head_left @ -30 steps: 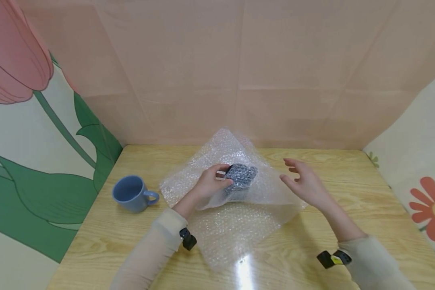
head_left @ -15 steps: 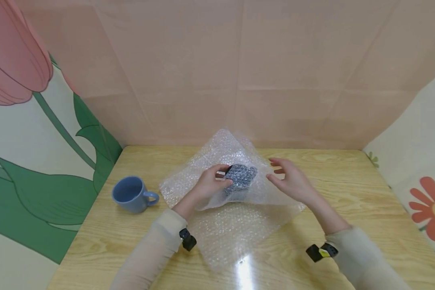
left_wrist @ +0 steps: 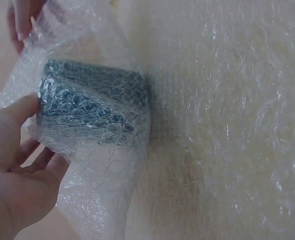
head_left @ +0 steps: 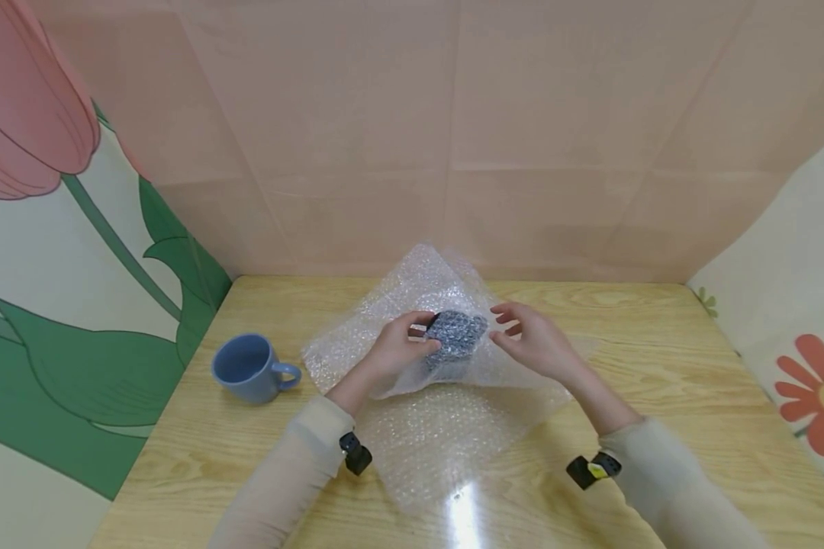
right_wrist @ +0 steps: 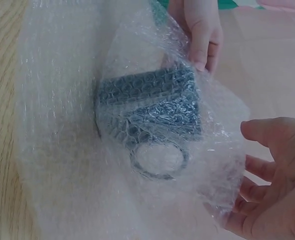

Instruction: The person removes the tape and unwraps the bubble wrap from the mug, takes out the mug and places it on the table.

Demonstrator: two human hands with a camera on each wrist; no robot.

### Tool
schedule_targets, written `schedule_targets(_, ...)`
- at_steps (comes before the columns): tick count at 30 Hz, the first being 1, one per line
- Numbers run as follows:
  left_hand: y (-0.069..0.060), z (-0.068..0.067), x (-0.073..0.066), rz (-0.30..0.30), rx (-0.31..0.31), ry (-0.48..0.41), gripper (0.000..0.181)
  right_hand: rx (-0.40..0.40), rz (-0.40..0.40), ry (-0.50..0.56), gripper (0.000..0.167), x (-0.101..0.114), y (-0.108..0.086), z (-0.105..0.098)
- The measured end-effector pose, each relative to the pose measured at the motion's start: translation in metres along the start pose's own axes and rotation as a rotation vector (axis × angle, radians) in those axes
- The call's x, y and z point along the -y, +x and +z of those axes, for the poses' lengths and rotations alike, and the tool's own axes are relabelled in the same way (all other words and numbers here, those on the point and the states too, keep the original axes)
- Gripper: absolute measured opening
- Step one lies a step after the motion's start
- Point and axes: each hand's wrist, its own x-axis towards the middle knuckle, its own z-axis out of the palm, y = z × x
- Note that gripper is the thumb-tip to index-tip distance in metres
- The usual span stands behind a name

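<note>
A dark blue mug point(head_left: 456, 334) lies on its side under a layer of bubble wrap point(head_left: 446, 442) in the middle of the table. Its ring-shaped handle point(right_wrist: 160, 161) shows through the plastic in the right wrist view. My left hand point(head_left: 400, 345) grips the mug's left end, thumb point(left_wrist: 25, 107) on the near side and fingers behind, through or beside the wrap. At the mug's right, my right hand point(head_left: 535, 341) has its fingers loosely bent by the folded wrap. Whether it touches the plastic I cannot tell; it holds nothing.
A second, lighter blue mug point(head_left: 254, 367) stands upright at the left of the wooden table point(head_left: 659, 366), handle toward the wrap. Behind is a pink-beige cloth wall point(head_left: 453, 152). Flower-printed panels point(head_left: 41, 366) border both sides.
My right hand has moved left, from over the table's right part to close beside the wrapped mug. The left hand, both mugs and most of the wrap have stayed in place.
</note>
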Motion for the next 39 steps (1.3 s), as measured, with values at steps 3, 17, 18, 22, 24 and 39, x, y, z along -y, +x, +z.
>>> schedule_targets(3, 0.0, 0.0, -0.001, 0.006, -0.005, -0.003, 0.053, -0.01, -0.013, -0.005, 0.037, 0.001, 0.002, 0.002)
schedule_targets(17, 0.001, -0.001, -0.002, -0.003, -0.004, 0.006, 0.053, -0.074, -0.032, -0.042, 0.019, 0.001, 0.006, 0.01)
schedule_targets(18, 0.001, -0.001, -0.003, -0.005, -0.003, 0.005, 0.053, -0.077, -0.034, -0.046, 0.017, 0.001, 0.006, 0.011)
schedule_targets(22, 0.001, -0.001, -0.003, -0.009, 0.003, 0.007, 0.054, -0.082, -0.031, -0.051, 0.012, 0.0, 0.007, 0.012)
schedule_targets(24, 0.001, -0.001, -0.002, -0.003, 0.001, 0.012, 0.054, -0.08, -0.031, -0.051, 0.01, 0.0, 0.007, 0.012)
schedule_targets(39, 0.001, -0.003, -0.003, 0.058, 0.02, 0.045, 0.053, -0.094, -0.04, -0.052, 0.005, -0.003, 0.004, 0.016)
